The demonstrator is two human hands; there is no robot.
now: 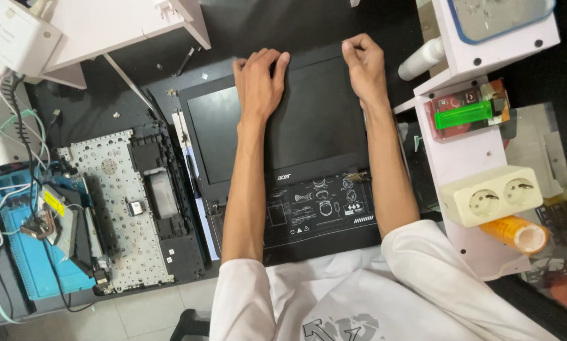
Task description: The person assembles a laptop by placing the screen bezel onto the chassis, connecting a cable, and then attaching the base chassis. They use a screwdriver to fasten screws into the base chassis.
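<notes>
at the laptop screen panel's point(308, 120) far edge, left hand point(258, 85) lies flat, fingers spread; right hand point(363, 63) fingers curl gripping it.

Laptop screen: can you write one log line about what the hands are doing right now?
left hand: flat on laptop screen panel, fingers at far edge | right hand: curled on far edge | beside: keyboard frame

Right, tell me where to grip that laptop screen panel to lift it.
Probably the far top edge of the screen panel, where the left hand and right hand already sit. It lies flat, so that long thin edge gives the fingers something to hook.
</notes>
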